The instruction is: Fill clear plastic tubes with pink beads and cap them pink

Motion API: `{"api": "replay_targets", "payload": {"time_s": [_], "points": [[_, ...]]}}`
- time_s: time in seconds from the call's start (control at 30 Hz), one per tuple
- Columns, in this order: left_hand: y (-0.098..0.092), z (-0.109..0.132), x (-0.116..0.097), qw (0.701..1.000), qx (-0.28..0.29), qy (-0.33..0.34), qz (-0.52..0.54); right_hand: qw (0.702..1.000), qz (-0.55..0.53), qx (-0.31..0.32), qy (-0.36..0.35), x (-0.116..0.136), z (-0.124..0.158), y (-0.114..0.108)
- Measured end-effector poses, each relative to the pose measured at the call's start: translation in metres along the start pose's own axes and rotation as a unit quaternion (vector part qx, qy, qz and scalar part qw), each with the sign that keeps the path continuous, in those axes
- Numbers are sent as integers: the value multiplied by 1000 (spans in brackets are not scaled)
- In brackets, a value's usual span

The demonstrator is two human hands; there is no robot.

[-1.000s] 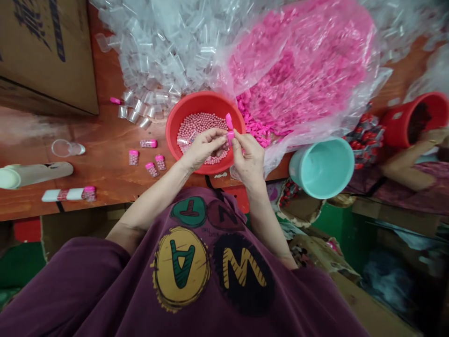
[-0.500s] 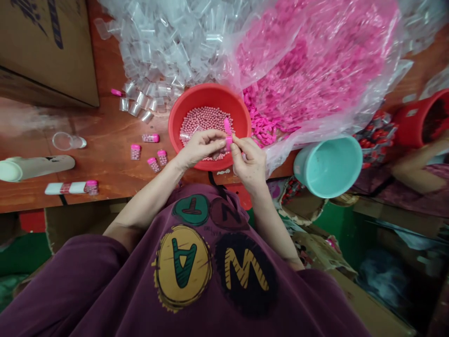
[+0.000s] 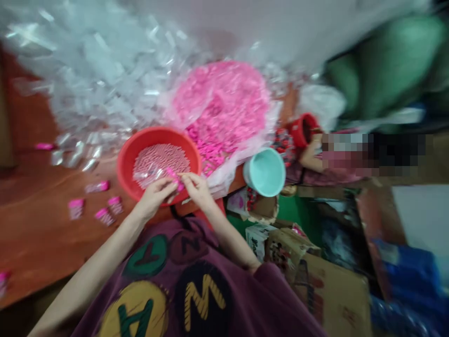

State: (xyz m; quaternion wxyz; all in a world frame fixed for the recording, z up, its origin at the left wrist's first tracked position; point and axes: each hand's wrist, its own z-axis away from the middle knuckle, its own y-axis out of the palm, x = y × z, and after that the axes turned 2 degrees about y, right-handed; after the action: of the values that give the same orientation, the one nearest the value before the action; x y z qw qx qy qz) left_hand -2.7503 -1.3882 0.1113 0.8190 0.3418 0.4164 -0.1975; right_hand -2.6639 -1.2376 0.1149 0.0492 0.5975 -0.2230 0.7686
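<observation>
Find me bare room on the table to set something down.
Bare table shows left of the four pink-topped jars and from them down to its near edge. Beyond the bowl it is crowded: clear cups to the left, pink parts to the right.

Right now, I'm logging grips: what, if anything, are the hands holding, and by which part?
A pink plastic cap, pinched near its lower end by the left hand and right hand; blur hides the exact contact.
</observation>
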Motion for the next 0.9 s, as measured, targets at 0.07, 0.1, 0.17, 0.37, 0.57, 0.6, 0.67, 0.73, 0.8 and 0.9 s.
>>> {"api": "replay_targets", "payload": {"time_s": [0.07,0.1,0.17,0.37,0.57,0.6,0.67,0.73,0.8,0.9], "points": [[-6,-2,11,998,41,-40,-4,994,-81,-11,70,-6,-5,-1],[-8,-5,17,997,48,-65,-7,992,-104,-8,77,-9,-8,-2],[-8,-10,26,994,31,-97,28,991,-118,15,66,-12,-11,-5],[-2,-19,25,976,-55,-119,172,994,33,-43,-97,-6,6,-16],[1,-33,18,954,-88,-145,248,926,324,20,-194,-9,19,-7],[2,-34,18,947,-92,-161,262,917,345,16,-199,-12,18,-3],[5,-33,17,932,-105,-191,290,904,363,11,-224,-18,15,3],[6,-32,15,920,-125,-209,307,898,364,9,-245,-24,12,8],[8,-30,12,916,-139,-216,310,896,362,8,-256,-30,10,12],[9,-28,9,912,-145,-226,310,897,361,12,-255,-35,7,15]]}}
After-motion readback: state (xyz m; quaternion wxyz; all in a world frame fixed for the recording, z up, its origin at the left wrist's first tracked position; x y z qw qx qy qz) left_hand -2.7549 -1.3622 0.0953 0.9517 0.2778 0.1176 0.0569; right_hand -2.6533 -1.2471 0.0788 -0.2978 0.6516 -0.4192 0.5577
